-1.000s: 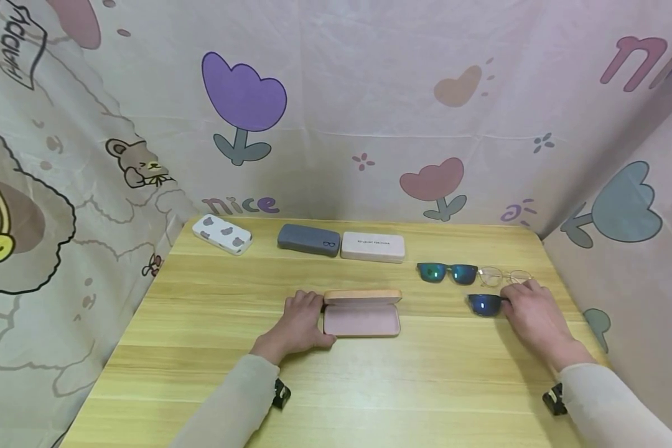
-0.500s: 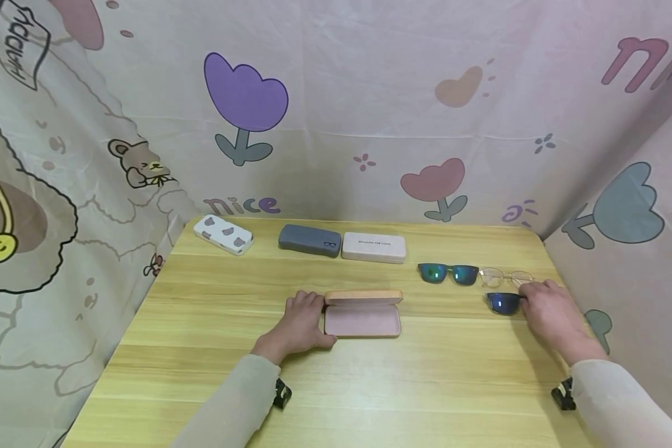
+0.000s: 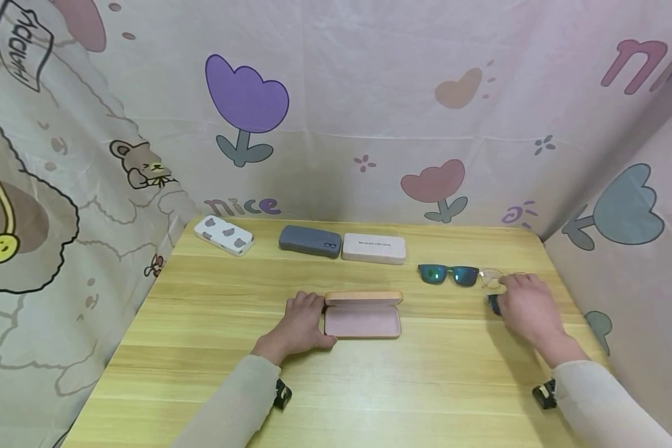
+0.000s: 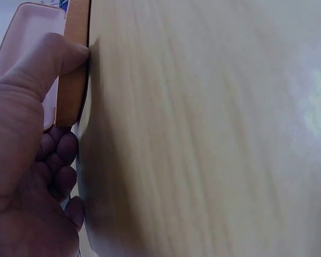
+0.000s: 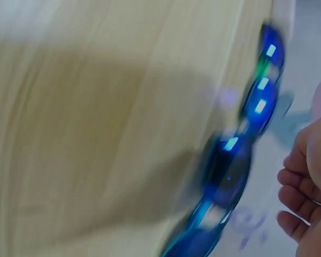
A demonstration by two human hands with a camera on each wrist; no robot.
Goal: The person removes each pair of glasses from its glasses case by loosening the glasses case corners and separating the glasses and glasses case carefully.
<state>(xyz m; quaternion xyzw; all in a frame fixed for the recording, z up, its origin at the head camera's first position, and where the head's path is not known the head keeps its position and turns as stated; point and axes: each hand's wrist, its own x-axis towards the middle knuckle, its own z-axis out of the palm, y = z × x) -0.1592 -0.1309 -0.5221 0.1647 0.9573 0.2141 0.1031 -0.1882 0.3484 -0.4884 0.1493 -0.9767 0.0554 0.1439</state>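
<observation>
An orange-edged glasses case [image 3: 363, 322] with a pale pink inside stands with its lid raised in the middle of the table. My left hand [image 3: 293, 325] holds its left end; in the left wrist view the thumb [image 4: 69, 55] lies against the orange side. On the right, my right hand [image 3: 531, 311] hovers over dark blue sunglasses [image 3: 494, 304], covering most of them. In the right wrist view its fingers [image 5: 294, 201] are loosely curled, holding nothing, apart from the sunglasses. Thin-rimmed clear glasses [image 3: 483, 272], partly hidden by this hand, lie beside green-blue mirrored sunglasses [image 3: 463, 276].
Along the back of the wooden table [image 3: 414, 379] lie a white patterned case [image 3: 224, 235], a grey-blue case [image 3: 310, 241] and a pale case with lettering [image 3: 373, 248]. A printed cloth [image 3: 336, 112] hangs behind and on both sides.
My right hand slid the dark blue sunglasses to the right, then let go of them and moved back left over them. My left hand and the case stayed put.
</observation>
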